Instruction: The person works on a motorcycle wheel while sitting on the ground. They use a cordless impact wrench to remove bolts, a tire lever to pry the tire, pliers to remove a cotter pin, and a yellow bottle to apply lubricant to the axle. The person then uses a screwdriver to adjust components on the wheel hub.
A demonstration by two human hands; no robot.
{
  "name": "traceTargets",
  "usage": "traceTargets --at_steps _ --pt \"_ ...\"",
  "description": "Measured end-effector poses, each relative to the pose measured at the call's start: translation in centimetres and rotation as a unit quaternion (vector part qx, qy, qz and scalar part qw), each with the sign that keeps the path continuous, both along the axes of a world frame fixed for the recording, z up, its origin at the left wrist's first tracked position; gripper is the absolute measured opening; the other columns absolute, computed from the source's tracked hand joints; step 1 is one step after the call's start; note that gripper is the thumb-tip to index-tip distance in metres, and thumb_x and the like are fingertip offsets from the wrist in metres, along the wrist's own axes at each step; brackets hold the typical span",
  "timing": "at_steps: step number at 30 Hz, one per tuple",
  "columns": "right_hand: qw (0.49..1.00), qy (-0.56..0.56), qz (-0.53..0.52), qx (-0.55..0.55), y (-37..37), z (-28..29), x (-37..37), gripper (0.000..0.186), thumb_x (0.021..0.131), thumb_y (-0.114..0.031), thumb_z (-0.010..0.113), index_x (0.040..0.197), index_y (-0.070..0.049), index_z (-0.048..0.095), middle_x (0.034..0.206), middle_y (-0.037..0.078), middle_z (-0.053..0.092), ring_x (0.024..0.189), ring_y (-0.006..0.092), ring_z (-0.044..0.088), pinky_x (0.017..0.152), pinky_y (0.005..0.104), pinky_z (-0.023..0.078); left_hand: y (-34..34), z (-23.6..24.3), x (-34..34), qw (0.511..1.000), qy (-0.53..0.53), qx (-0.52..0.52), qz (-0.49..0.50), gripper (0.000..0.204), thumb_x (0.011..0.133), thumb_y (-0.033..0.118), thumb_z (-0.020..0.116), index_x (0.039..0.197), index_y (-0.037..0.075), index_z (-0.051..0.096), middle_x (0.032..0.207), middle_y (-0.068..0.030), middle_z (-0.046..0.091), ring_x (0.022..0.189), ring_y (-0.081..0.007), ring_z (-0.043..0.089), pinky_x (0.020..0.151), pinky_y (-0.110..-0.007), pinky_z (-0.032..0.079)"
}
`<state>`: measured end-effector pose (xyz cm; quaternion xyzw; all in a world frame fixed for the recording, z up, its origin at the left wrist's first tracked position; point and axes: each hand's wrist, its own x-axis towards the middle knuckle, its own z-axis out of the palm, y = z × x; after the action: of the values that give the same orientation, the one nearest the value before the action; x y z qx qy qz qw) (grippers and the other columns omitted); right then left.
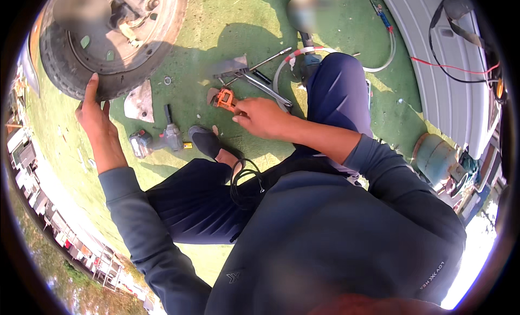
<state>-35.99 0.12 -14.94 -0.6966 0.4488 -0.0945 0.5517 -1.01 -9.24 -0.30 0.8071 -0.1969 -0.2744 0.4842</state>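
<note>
My right hand [262,117] is closed around the handle of an orange adjustable wrench [224,99], its jaw end pointing left over the green ground. At the upper left, a worn black tire [67,79] on a dusty wheel stands close to my left hand [98,119]. That hand's index finger is stretched out and touches the tire's lower edge, with nothing held in the palm. Between my hands lie a grey cordless power tool [172,137] and a stained cloth [142,103]. Just beyond the wrench rest long metal bars [266,89] and a flat grey metal piece [230,66].
A clear hose [391,55] with red bands curves beyond my right knee, beside another power tool [311,63]. Grey ribbed panelling [433,60] lines the right side, with a rusty gas cylinder [435,158] below it. A black cable loop [238,179] hangs by my leg.
</note>
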Motion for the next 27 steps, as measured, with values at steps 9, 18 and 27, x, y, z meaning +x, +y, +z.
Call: traceTargets --at_steps 9,18,27 --pt "0.924 -0.129 -0.306 -0.187 1.1 10.3 -13.5 0.011 0.094 -0.012 0.070 0.100 -0.002 0.069 0.087 0.014 0.069 0.078 0.0339 0.068 0.068 0.0411 0.055 -0.7 -1.2 3.6 0.996 -0.051 0.059 -0.042 0.086 0.071 0.048 0.092 0.131 -0.003 0.058 0.136 -0.0138 0.061 0.125 -0.0213 0.053 0.109 -0.042 0.035" --pt "0.721 0.184 -0.666 -0.057 14.4 -1.3 -31.8 0.025 0.091 -0.016 0.065 0.109 -0.001 0.071 0.092 0.019 0.073 0.088 0.0361 0.072 0.082 0.0436 0.056 -1.8 -1.5 3.1 0.975 -0.180 0.097 -0.084 0.079 0.069 0.051 0.090 0.118 -0.007 0.068 0.121 -0.0171 0.067 0.113 -0.0244 0.059 0.103 -0.044 0.041" --pt "0.560 0.450 -0.678 0.159 31.5 -11.4 -45.2 0.027 0.089 -0.019 0.062 0.112 -0.007 0.070 0.112 0.020 0.070 0.105 0.0377 0.068 0.090 0.0460 0.055 -3.3 -3.4 -2.4 0.907 -0.346 0.130 -0.200 0.077 0.072 0.055 0.086 0.112 -0.008 0.069 0.113 -0.0187 0.067 0.104 -0.0257 0.059 0.096 -0.045 0.043"
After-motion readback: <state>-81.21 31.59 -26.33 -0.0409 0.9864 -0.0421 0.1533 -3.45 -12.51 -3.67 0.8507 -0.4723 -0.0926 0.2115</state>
